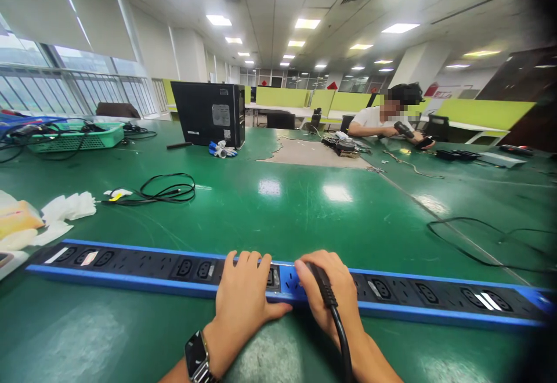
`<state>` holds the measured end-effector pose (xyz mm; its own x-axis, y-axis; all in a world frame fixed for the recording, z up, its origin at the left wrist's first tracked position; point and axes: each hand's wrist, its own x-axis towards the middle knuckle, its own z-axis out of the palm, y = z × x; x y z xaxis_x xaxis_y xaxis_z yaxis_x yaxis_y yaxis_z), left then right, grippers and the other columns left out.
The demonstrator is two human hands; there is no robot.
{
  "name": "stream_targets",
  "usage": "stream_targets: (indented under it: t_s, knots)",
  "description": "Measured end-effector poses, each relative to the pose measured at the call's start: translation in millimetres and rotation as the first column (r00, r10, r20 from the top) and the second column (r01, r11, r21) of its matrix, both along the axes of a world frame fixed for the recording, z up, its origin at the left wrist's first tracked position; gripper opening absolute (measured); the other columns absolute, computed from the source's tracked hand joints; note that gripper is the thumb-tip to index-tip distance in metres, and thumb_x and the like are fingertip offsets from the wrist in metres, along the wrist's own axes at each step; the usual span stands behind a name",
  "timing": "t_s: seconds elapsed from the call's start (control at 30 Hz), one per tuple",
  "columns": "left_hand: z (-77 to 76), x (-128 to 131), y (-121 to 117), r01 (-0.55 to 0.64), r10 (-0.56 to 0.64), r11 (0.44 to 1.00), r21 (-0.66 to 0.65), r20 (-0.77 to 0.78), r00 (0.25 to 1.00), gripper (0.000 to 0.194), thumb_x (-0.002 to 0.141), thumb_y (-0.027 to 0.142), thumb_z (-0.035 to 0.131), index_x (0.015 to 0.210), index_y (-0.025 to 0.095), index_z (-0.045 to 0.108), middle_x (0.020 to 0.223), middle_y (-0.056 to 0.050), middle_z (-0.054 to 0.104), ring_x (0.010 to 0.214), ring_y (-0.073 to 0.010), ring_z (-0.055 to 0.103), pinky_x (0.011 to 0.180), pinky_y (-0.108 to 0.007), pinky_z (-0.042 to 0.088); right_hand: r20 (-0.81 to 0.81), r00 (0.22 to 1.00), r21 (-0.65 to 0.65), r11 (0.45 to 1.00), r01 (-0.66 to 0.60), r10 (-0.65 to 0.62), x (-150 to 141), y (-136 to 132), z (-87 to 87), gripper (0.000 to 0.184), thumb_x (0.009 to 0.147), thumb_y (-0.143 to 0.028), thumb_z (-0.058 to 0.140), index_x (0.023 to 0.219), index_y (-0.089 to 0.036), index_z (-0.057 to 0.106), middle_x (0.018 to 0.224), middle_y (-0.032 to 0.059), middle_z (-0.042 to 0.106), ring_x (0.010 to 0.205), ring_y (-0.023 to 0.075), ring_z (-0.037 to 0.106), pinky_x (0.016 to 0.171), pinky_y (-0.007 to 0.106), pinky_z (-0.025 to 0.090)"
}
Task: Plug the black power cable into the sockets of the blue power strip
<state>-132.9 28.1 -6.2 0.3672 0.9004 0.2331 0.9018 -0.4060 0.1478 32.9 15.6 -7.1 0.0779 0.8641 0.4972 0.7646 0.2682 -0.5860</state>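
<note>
A long blue-edged power strip (152,267) with black socket panels lies across the near part of the green table. My left hand (243,290), with a watch (198,354) on its wrist, is closed over the strip just left of its middle. Its fingers reach the far edge and its thumb lies along the near edge. In my right hand (335,290) is a black power plug (322,285), held over the strip right of the middle. The plug's thick cable (343,336) runs down toward me. Its front end is hidden by the hand, so I cannot tell whether it is in a socket.
Coiled black cable (174,188), tissues (65,209) and a green basket (82,136) of cables are at the left. A black computer case (209,113) stands farther back beside gloves (223,150). A loose cable (474,255) lies right. Across the table, another person (378,122) holds a dark tool.
</note>
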Motion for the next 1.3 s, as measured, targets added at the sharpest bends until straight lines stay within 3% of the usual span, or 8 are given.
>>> stream_targets:
  t_s: [0.17, 0.6, 0.73, 0.87, 0.97, 1.1, 1.2, 1.3]
  knots:
    - [0.1, 0, 0, -0.008, 0.007, 1.000, 0.014, 0.011, 1.000, 0.062, 0.064, 0.062, 0.074, 0.111, 0.021, 0.064, 0.102, -0.010, 0.066, 0.099, -0.0327, 0.059, 0.100, -0.054, 0.037, 0.209, 0.978, -0.129, 0.991, 0.045, -0.018, -10, 2, 1.9, 0.032, 0.091, -0.049, 0.048, 0.095, -0.026, 0.070, 0.098, 0.0043, 0.073, 0.094, 0.0233, 0.061, 0.088, 0.039, 0.039]
    - [-2.7, -2, 1, 0.005, -0.003, 1.000, -0.023, 0.048, 0.999, 0.059, 0.067, 0.050, 0.071, 0.115, 0.018, 0.063, 0.108, -0.012, 0.065, 0.103, -0.0330, 0.057, 0.103, -0.055, 0.034, 0.351, 0.934, -0.211, 0.978, 0.008, 0.068, -16, 2, -3.1, 0.032, 0.091, -0.046, 0.050, 0.103, -0.023, 0.069, 0.103, 0.0076, 0.073, 0.097, 0.0255, 0.064, 0.094, 0.044, 0.039]
    - [0.6, -2, 0, 0.007, -0.005, 0.999, -0.049, 0.037, 0.999, 0.060, 0.068, 0.052, 0.071, 0.116, 0.017, 0.062, 0.109, -0.012, 0.065, 0.103, -0.0331, 0.057, 0.103, -0.055, 0.035, 0.273, 0.940, -0.269, 0.954, -0.130, 0.205, 5, -5, -7.0, 0.048, 0.083, -0.043, 0.062, 0.126, -0.024, 0.060, 0.123, 0.0103, 0.067, 0.112, 0.0282, 0.059, 0.101, 0.049, 0.039]
    - [1.4, -2, 1, 0.001, 0.001, 0.998, -0.065, 0.031, 1.000, 0.065, 0.064, 0.059, 0.074, 0.113, 0.018, 0.063, 0.107, -0.012, 0.065, 0.103, -0.0338, 0.057, 0.103, -0.057, 0.035, 0.055, 0.910, -0.410, 0.840, -0.355, 0.412, 38, 4, 3.0, 0.072, 0.074, -0.036, 0.064, 0.142, -0.025, 0.045, 0.140, 0.0099, 0.054, 0.128, 0.0274, 0.050, 0.107, 0.047, 0.038]
    - [1.4, -2, 1, -0.003, 0.004, 0.998, -0.061, 0.019, 1.000, 0.068, 0.063, 0.060, 0.074, 0.115, 0.018, 0.062, 0.108, -0.011, 0.065, 0.103, -0.0337, 0.057, 0.103, -0.057, 0.035, -0.077, 0.953, -0.539, 0.792, -0.287, 0.293, 27, 27, 28.7, 0.048, 0.086, -0.038, 0.042, 0.124, -0.017, 0.063, 0.127, 0.0118, 0.064, 0.115, 0.0248, 0.061, 0.099, 0.041, 0.045]
    - [2.0, -1, 0, -0.012, 0.012, 0.998, -0.058, 0.003, 1.000, 0.069, 0.063, 0.059, 0.075, 0.116, 0.016, 0.063, 0.108, -0.012, 0.066, 0.104, -0.0324, 0.057, 0.106, -0.054, 0.033, 0.158, 0.935, -0.680, 0.722, -0.129, 0.316, -30, 50, 55.5, 0.058, 0.093, -0.050, 0.031, 0.084, -0.015, 0.076, 0.091, 0.0145, 0.075, 0.088, 0.0262, 0.069, 0.080, 0.036, 0.050]
    - [2.8, -1, -1, -0.012, 0.013, 0.997, -0.070, 0.003, 1.000, 0.066, 0.064, 0.059, 0.075, 0.114, 0.017, 0.065, 0.109, -0.013, 0.067, 0.104, -0.0318, 0.058, 0.107, -0.054, 0.033, 0.352, 0.906, -0.665, 0.744, 0.065, 0.235, -58, 52, 54.8, 0.062, 0.093, -0.054, 0.030, 0.086, -0.013, 0.076, 0.093, 0.0197, 0.074, 0.089, 0.0301, 0.070, 0.076, 0.038, 0.049]
    - [3.6, 0, -1, -0.013, 0.012, 0.997, -0.082, -0.010, 1.000, 0.070, 0.065, 0.060, 0.074, 0.118, 0.016, 0.064, 0.109, -0.014, 0.067, 0.105, -0.0325, 0.058, 0.107, -0.054, 0.033, 0.396, 0.898, -0.620, 0.778, 0.106, 0.193, -62, 47, 47.8, 0.066, 0.094, -0.056, 0.027, 0.087, -0.013, 0.076, 0.091, 0.0210, 0.074, 0.090, 0.0315, 0.070, 0.074, 0.038, 0.049]
